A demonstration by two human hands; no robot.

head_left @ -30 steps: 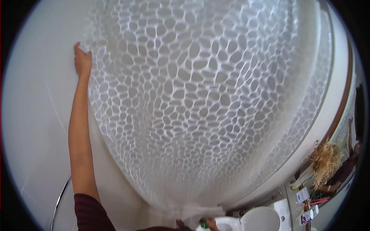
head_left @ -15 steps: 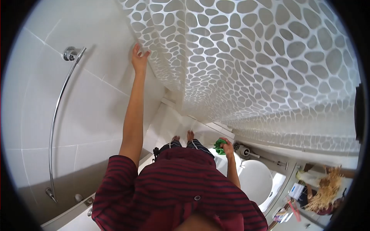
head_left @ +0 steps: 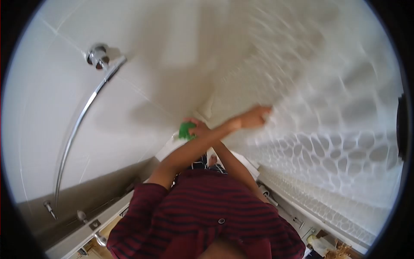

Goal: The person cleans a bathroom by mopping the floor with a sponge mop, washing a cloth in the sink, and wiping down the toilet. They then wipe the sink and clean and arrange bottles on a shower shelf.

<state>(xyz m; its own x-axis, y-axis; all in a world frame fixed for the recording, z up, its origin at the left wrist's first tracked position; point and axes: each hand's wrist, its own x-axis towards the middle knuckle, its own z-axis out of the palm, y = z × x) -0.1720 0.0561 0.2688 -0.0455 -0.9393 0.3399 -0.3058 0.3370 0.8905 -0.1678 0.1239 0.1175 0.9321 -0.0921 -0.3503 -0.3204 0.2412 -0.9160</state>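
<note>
My left hand reaches across to the right and is closed on the edge of a shower curtain with a grey pebble pattern on white; motion blurs the curtain's upper part. Beneath my left forearm, my right arm crosses to the left. Closed around a crumpled green cloth, my right hand is near the tiled wall, partly covered by the left forearm.
On the left wall, a chrome grab bar curves downward from a round fitting. A chrome tap shows at lower left. Straw-like material and other items lie at lower right. My bare foot is on the floor.
My left hand has swung from the left wall to the right, drawing the curtain with it and baring the wall behind. My right hand has moved left with the green cloth.
</note>
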